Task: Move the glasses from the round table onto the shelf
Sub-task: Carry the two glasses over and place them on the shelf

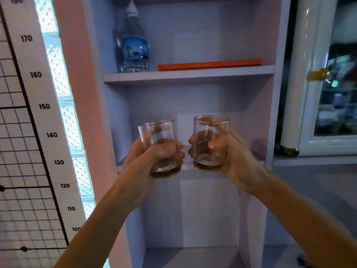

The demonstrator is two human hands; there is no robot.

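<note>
Your left hand (pixel 154 153) and right hand (pixel 228 149) each have fingers wrapped round a glass, left glass (pixel 158 144) and right glass (pixel 209 140), raised before the middle shelf (pixel 249 163); setting both down upright there looks next.

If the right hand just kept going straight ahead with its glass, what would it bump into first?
Probably nothing at first. The right hand holds its glass before the open middle compartment, so the way looks free until the shelf's back wall. The pale rounded object sits off to its right. Depth is unclear.
</note>
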